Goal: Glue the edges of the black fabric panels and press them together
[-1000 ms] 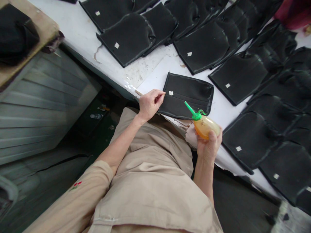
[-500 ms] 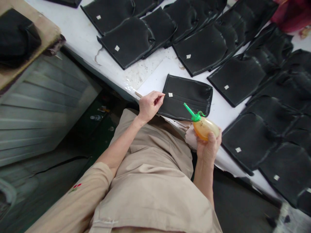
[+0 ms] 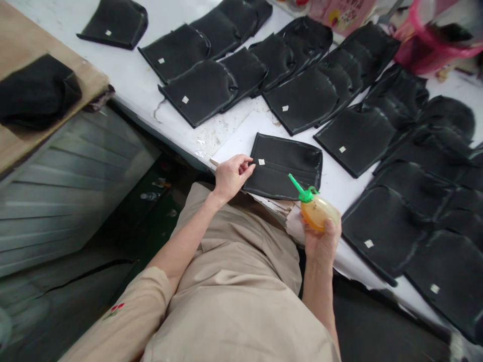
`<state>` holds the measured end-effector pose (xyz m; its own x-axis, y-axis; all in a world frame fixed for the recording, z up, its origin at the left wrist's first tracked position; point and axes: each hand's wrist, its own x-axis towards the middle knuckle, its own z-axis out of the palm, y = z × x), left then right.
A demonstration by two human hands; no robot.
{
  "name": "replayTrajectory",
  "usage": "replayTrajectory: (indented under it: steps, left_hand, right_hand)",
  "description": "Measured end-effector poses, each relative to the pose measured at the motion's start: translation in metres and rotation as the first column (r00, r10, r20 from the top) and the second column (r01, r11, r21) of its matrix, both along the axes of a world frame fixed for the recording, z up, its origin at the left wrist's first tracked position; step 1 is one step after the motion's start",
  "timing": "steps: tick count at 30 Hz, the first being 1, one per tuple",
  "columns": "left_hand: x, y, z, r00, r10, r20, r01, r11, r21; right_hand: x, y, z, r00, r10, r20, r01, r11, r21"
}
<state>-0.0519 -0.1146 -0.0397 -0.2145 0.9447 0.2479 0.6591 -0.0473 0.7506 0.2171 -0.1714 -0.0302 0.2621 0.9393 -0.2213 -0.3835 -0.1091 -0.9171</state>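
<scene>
A flat, black, leather-like panel (image 3: 283, 166) with rounded far corners, dark piped edges, crosswise seam lines and a small white square sticker (image 3: 261, 162) lies on the white-covered bench (image 3: 234, 138), its near side along the front edge. The left hand (image 3: 231, 178) is curled, thumb and forefinger almost together at the panel's left border by the sticker; whether they pinch it I cannot tell. The right hand (image 3: 322, 241) is wrapped around a translucent, amber squeeze bottle (image 3: 319, 212) with a green nozzle, which points over the panel's near right part. Bare white surface borders the panel to the right and beyond, before overlapping rows of similar black panels (image 3: 302, 100).
</scene>
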Motion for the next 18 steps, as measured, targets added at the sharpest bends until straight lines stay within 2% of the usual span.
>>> replayTrajectory:
  steps: [5,9,14,18]
  left_hand:
    - [-0.001,0.015,0.015,0.994,-0.012,-0.111,-0.008,0.984,-0.177]
    - [-0.004,0.03,0.024,0.976,-0.046,-0.212,-0.023,0.95,-0.311]
    - [-0.01,0.044,0.031,0.978,-0.094,-0.186,0.003,0.898,-0.439]
    - [-0.011,0.046,0.034,0.983,-0.097,-0.158,0.008,0.874,-0.485]
  right_hand:
    - [0.002,0.001,0.001,0.994,-0.073,-0.076,0.072,0.997,-0.028]
    - [0.002,0.001,0.0,0.993,-0.074,-0.089,0.071,0.997,-0.033]
    - [0.005,0.002,-0.005,0.991,-0.079,-0.112,0.074,0.996,-0.044]
    - [0.004,0.003,-0.001,0.981,-0.111,-0.159,0.106,0.994,-0.037]
